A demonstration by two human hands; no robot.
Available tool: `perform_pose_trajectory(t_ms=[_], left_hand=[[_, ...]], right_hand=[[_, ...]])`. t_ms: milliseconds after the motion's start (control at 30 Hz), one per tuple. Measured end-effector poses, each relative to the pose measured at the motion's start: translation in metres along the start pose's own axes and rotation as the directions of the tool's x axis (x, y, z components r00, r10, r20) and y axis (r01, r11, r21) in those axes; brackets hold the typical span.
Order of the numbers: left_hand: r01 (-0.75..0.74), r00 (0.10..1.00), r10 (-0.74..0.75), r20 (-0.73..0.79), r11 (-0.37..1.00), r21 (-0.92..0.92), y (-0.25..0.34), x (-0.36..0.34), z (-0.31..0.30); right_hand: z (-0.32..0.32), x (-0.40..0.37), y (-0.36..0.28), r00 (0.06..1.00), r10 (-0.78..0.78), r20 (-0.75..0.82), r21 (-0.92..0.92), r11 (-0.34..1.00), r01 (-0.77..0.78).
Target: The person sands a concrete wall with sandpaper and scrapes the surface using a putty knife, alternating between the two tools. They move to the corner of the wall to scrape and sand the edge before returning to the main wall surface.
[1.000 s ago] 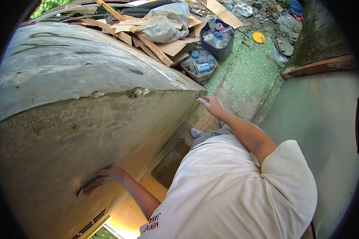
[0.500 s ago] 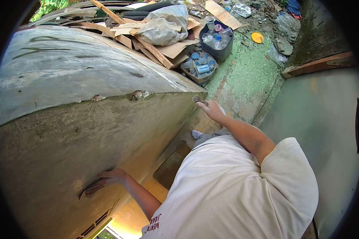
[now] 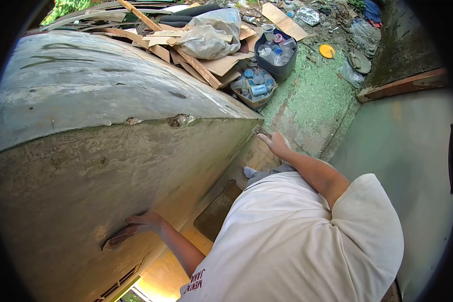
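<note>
My left hand (image 3: 138, 225) lies against the side of a worn plastered wall (image 3: 85, 176), thumb apart and fingers stretched out. Its fingertips touch the surface and fall partly in shadow. Out at the far end of the same wall, my right hand (image 3: 278, 145) grips a small dark grey piece (image 3: 260, 132) close to the corner edge. Whitish dust coats those fingers. Too little of the piece shows to tell its kind.
Past the wall's end stand a dark bin (image 3: 282, 69) and a box (image 3: 259, 103) of plastic bottles and cups. Wood scraps and a plastic bag (image 3: 211, 38) lie behind. A green-grey panel (image 3: 397, 146) closes in the right side. A sock-covered foot (image 3: 249, 172) is below me.
My right hand has moved slightly to the right and down with the dark piece, away from the wall's corner. My left hand stays at the same spot on the wall.
</note>
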State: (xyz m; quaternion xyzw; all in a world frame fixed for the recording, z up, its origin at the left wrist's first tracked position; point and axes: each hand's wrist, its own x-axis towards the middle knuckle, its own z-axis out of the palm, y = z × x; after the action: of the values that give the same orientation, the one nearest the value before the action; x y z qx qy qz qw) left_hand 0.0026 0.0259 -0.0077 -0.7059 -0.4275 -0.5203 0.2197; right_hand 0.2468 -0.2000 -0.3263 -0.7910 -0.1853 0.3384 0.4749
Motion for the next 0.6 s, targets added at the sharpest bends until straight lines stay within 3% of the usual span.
perform_pose_trajectory(t_ms=[133,267,500,600], left_hand=[[0.01,1.0,-0.01,-0.002,1.0,-0.009,0.001,-0.003,0.0],[0.004,1.0,-0.004,0.006,1.0,-0.028,0.0,-0.002,0.004],[0.013,1.0,-0.013,0.001,0.999,-0.036,-0.003,-0.003,0.002],[0.013,1.0,-0.013,0.002,0.999,-0.043,-0.004,-0.004,0.003]], right_hand=[[-0.002,0.021,-0.041,0.997,0.045,0.067,-0.034,0.998,-0.043],[-0.005,0.022,-0.063,0.999,-0.017,0.04,0.044,0.999,0.015],[-0.004,0.003,-0.009,0.998,-0.043,0.052,0.021,0.999,0.042],[0.004,0.025,-0.067,0.998,0.001,0.06,-0.021,1.0,0.0]])
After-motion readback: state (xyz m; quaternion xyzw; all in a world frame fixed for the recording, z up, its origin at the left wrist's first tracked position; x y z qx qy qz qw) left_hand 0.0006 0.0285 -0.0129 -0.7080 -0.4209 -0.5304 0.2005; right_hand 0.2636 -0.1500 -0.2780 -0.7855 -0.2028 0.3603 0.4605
